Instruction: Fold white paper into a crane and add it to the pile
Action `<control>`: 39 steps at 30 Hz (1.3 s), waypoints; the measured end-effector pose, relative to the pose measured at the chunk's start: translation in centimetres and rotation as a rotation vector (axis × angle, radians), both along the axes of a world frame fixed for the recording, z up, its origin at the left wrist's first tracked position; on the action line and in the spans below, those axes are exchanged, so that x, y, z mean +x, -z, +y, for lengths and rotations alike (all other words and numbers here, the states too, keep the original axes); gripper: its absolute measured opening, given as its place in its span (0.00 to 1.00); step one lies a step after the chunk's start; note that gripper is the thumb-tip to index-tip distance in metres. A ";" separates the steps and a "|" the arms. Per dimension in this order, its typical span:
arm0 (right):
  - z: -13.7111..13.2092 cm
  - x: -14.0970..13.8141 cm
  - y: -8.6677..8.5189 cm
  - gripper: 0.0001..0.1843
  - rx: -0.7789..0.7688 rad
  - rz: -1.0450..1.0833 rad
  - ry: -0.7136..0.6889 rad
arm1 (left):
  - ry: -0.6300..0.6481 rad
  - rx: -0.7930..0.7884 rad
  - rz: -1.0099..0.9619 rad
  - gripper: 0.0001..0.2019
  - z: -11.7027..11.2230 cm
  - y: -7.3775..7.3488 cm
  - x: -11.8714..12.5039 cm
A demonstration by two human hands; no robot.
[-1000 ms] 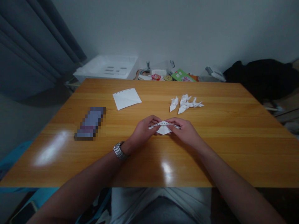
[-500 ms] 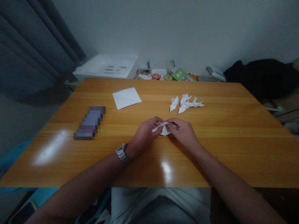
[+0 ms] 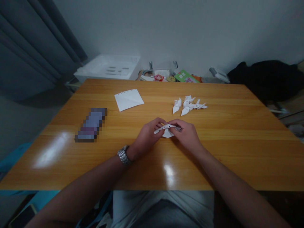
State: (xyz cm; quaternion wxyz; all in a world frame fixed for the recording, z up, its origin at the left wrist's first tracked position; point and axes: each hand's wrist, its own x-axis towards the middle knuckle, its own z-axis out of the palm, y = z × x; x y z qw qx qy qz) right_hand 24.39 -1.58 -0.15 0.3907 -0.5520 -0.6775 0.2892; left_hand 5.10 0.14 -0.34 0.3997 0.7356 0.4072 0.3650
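Both hands pinch a small folded white paper (image 3: 167, 130) with a perforated edge, held just above the wooden table (image 3: 213, 148) near its middle. My left hand (image 3: 147, 135), with a metal watch at the wrist, grips the paper's left end. My right hand (image 3: 186, 134) grips the right end. The fingers of both are closed on it. Beyond the hands lies a cluster of several white folded paper cranes (image 3: 188, 105). A flat white sheet with a torn spiral edge (image 3: 129, 99) lies farther left.
A blurred-out dark rectangular object (image 3: 91, 125) lies on the table's left side. Behind the table stand a white plastic bin (image 3: 108, 68), small packets and a green box (image 3: 184, 76), and a dark bundle of cloth (image 3: 266, 77). A grey curtain hangs at left.
The hands have drawn closer together and the paper between them has become narrower and more bunched. Everything else on the table stays where it was.
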 end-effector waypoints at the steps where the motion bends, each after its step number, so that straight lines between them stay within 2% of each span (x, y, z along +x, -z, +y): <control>1: 0.0 0.0 0.0 0.10 0.004 0.005 0.002 | 0.007 -0.010 -0.017 0.09 0.1 0.1 -0.1; 6: 0.1 0.4 -0.1 0.10 0.000 0.034 -0.029 | 0.041 0.014 -0.025 0.08 0.5 0.3 -0.6; 14: 0.2 0.7 -0.6 0.13 -0.078 0.163 -0.101 | 0.002 0.112 0.015 0.08 0.4 -0.5 -0.9; 19: 0.0 1.2 -1.1 0.20 -0.135 0.167 -0.154 | -0.044 0.134 0.027 0.08 0.4 -0.4 -0.9; 23: 0.0 1.5 -1.2 0.23 -0.126 0.147 -0.182 | -0.057 0.094 -0.008 0.09 0.5 -0.8 -1.0; 29: 0.0 1.1 -1.2 0.20 -0.256 0.326 -0.155 | -0.022 0.021 -0.113 0.11 0.3 -1.3 -1.0; 35: 0.1 1.1 -0.9 0.21 -0.216 0.322 -0.156 | -0.065 0.068 -0.032 0.10 0.5 -0.6 -1.0; 39: -0.1 1.0 -1.0 0.23 -0.207 0.352 -0.182 | -0.099 0.123 0.026 0.10 0.5 -0.6 -1.0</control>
